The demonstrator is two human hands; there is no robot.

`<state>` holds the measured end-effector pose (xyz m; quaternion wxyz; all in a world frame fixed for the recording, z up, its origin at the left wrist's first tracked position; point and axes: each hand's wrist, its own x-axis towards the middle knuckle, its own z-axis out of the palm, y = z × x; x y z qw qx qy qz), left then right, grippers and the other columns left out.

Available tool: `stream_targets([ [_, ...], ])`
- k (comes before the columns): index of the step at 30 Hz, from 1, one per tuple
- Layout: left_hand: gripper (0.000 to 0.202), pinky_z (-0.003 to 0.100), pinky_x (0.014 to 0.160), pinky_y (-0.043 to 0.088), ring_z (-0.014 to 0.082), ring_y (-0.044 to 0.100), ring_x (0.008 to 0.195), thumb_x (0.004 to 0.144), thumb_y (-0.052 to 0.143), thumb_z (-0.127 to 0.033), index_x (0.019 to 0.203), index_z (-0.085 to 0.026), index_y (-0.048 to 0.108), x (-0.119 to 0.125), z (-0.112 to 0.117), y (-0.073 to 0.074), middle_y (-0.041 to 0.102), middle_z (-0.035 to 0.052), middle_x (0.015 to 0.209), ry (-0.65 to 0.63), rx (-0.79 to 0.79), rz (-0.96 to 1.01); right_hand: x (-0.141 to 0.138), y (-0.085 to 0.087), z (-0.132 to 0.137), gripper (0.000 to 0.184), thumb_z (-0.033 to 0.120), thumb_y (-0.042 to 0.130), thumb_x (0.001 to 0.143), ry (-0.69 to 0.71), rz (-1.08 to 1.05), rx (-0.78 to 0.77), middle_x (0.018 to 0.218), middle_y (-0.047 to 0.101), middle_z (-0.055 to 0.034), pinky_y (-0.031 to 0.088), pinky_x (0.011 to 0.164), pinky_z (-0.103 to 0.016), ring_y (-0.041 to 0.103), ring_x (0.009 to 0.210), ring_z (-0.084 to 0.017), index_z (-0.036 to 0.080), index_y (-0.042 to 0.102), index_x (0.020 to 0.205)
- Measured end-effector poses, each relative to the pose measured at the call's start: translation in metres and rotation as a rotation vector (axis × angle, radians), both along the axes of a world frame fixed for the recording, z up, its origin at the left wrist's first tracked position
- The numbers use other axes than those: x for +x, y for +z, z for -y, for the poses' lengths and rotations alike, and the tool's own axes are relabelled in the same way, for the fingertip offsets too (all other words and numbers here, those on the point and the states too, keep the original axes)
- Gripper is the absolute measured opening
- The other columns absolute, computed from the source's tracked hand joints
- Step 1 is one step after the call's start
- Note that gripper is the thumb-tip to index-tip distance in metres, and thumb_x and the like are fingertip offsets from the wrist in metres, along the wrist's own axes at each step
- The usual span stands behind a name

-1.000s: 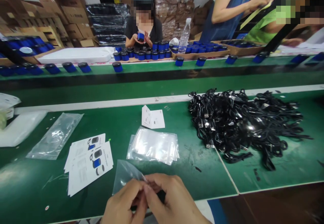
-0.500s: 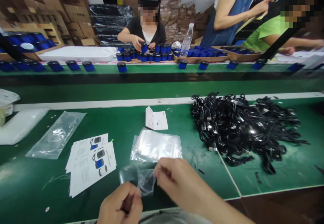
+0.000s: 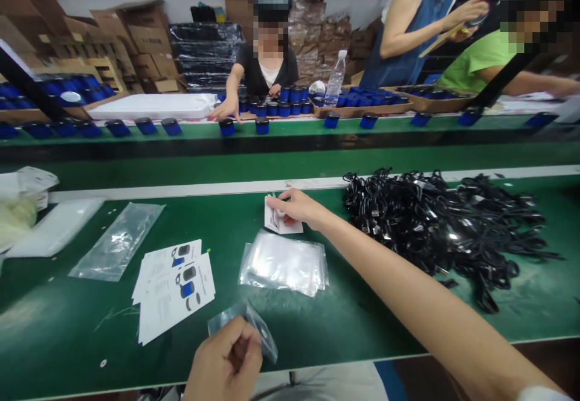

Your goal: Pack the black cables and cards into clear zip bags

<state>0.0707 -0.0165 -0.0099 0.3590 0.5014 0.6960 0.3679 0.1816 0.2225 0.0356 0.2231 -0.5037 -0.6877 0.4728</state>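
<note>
My left hand (image 3: 225, 362) is closed at the near table edge, pinching a small clear plastic bag (image 3: 254, 327) that sticks out to its right. My right hand (image 3: 294, 206) reaches far forward and its fingertips pinch the top of a small white folded card (image 3: 281, 222) lying on the green table (image 3: 81, 328). Between the two hands lies a stack of clear plastic bags (image 3: 284, 263). Left of that stack sit white leaflets (image 3: 174, 288) printed with a blue and black cylinder.
A big tangle of black cables (image 3: 444, 226) fills the right of the table. A larger clear bag (image 3: 116, 241) and white foam (image 3: 54, 227) lie at left. Across the conveyor (image 3: 290, 147), blue cylinders (image 3: 263, 124) stand in rows and other people work.
My right hand let go of the small bag and stretched forward to the white card. My left hand stayed near the edge with the bag. A person opposite set a blue cylinder down.
</note>
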Motion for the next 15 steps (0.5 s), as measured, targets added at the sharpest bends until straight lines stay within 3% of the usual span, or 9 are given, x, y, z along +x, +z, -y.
stream_targets([
  [3, 0.028, 0.02, 0.045, 0.033, 0.0105, 0.041, 0.046, 0.079, 0.051, -0.042, 0.06, -0.022, 0.047, 0.001, 0.0, 0.005, 0.045, -0.0056, 0.049, 0.042, -0.033, 0.051, 0.012, 0.004, 0.002, 0.032, 0.042, 0.053, 0.09, 0.045, -0.048, -0.011, 0.062, 0.059, 0.0026, 0.047, 0.051, -0.024, 0.056, 0.05, -0.01, 0.014, 0.057, 0.074],
  [6, 0.035, 0.019, 0.044, 0.038, 0.0102, 0.047, 0.043, 0.08, 0.05, -0.053, 0.064, -0.022, 0.049, -0.001, -0.001, 0.007, 0.053, -0.005, 0.05, 0.129, -0.103, 0.132, 0.031, 0.017, 0.023, 0.029, 0.023, 0.048, 0.092, 0.033, -0.081, 0.075, 0.058, 0.054, 0.0033, 0.041, 0.05, -0.021, 0.052, 0.052, -0.009, 0.016, 0.051, 0.064],
  [8, 0.039, 0.02, 0.046, 0.043, 0.0111, 0.054, 0.047, 0.08, 0.05, -0.059, 0.069, -0.021, 0.053, -0.006, -0.002, 0.006, 0.061, -0.0024, 0.057, 0.158, -0.137, 0.194, 0.044, 0.026, 0.053, 0.026, 0.017, 0.047, 0.089, 0.06, -0.1, 0.145, 0.057, 0.051, 0.0042, 0.035, 0.048, -0.02, 0.047, 0.052, -0.009, 0.017, 0.049, 0.063],
  [11, 0.042, 0.024, 0.057, 0.053, 0.0147, 0.063, 0.058, 0.077, 0.052, -0.062, 0.076, -0.021, 0.056, -0.013, -0.003, 0.003, 0.068, 0.0013, 0.071, 0.171, -0.124, 0.268, 0.056, 0.028, 0.111, 0.025, 0.018, 0.051, 0.085, 0.304, -0.094, 0.115, 0.056, 0.05, 0.0046, 0.032, 0.046, -0.02, 0.044, 0.05, -0.009, 0.017, 0.051, 0.06],
  [12, 0.042, 0.026, 0.059, 0.055, 0.0159, 0.064, 0.061, 0.077, 0.052, -0.063, 0.077, -0.02, 0.056, -0.015, -0.003, 0.003, 0.067, 0.0012, 0.072, 0.175, -0.102, 0.269, 0.056, 0.025, 0.128, 0.025, 0.017, 0.048, 0.086, 0.425, -0.052, 0.103, 0.058, 0.053, 0.0037, 0.032, 0.046, -0.02, 0.044, 0.05, -0.009, 0.018, 0.052, 0.061],
  [13, 0.042, 0.027, 0.059, 0.056, 0.0164, 0.064, 0.062, 0.077, 0.052, -0.062, 0.075, -0.02, 0.056, -0.015, -0.004, 0.002, 0.065, 0.0002, 0.07, 0.184, -0.072, 0.253, 0.054, 0.019, 0.144, 0.025, 0.015, 0.046, 0.085, 0.457, -0.007, 0.15, 0.06, 0.054, 0.003, 0.031, 0.045, -0.02, 0.044, 0.049, -0.009, 0.018, 0.052, 0.061],
  [15, 0.04, 0.025, 0.054, 0.056, 0.0151, 0.06, 0.058, 0.078, 0.051, -0.061, 0.072, -0.021, 0.055, -0.014, -0.004, 0.001, 0.059, -0.0028, 0.063, 0.218, -0.013, 0.197, 0.046, 0.004, 0.167, 0.022, 0.012, 0.046, 0.082, 0.406, 0.029, 0.318, 0.061, 0.055, 0.0007, 0.032, 0.048, -0.022, 0.048, 0.052, -0.011, 0.017, 0.054, 0.063],
])
